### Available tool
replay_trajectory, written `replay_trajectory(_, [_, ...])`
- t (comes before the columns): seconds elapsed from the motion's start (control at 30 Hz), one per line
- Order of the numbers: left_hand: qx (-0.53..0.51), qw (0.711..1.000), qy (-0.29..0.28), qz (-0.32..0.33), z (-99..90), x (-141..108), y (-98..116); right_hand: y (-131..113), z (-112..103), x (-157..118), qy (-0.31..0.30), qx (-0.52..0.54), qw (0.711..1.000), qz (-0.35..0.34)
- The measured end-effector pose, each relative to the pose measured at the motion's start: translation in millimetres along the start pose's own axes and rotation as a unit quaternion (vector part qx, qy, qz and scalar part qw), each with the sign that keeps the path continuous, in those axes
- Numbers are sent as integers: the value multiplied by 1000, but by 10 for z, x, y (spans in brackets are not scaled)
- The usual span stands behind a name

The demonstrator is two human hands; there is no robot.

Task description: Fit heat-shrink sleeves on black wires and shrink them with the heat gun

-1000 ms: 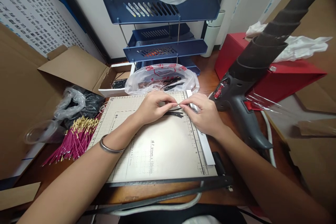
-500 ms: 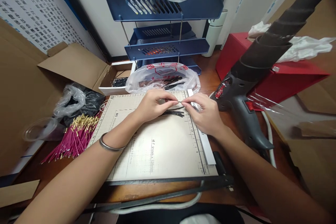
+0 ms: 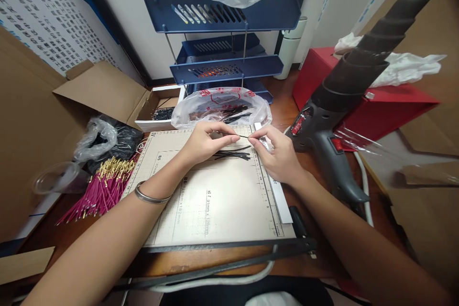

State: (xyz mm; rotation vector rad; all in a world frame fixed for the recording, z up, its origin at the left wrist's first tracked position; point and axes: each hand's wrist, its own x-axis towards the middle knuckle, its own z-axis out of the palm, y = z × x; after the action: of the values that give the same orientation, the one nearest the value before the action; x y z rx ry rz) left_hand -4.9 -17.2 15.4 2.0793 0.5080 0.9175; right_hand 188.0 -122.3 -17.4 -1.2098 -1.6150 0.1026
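Between my fingertips stretches a thin black wire (image 3: 244, 136), held just above the far part of a paper cutter's board (image 3: 222, 201). My left hand (image 3: 206, 142) pinches its left part between thumb and forefinger. At the wire's right end my right hand (image 3: 273, 154) closes in a similar pinch, over the white ruler strip (image 3: 283, 205) on the cutter's right side. Several black wires (image 3: 234, 155) lie loosely on the board under and beside my left hand. The left part of the held wire is hidden by my fingers.
Pink wires with gold ends (image 3: 107, 186) lie in a heap at left. A plastic bag (image 3: 186, 107) with black wires and a white box (image 3: 143, 123) stand behind the board. At right are a heat gun (image 3: 330, 124) and a red box (image 3: 398, 105). Blue shelves (image 3: 222, 14) rise behind.
My hands have moved slightly apart, the left one shifting left, so more of the black wire shows between them. The whole view has shifted slightly.
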Motion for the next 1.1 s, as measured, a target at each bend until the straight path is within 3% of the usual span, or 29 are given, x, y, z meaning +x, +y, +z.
replay_trajectory(0.3, [-23,999,-32,-25,-38,4,13,9,-9,10,-36,-6,999,3])
replay_trajectory(0.73, [-78,996,0,-50,-72,13,9,-17,-20,13,-31,8,999,6])
replay_trajectory(0.97, [-98,994,11,-37,-43,8,36,-206,-68,57,-14,61,993,102])
replay_trajectory(1.1, [-104,993,-37,-44,-9,-20,47,-179,4,17,-31,106,983,144])
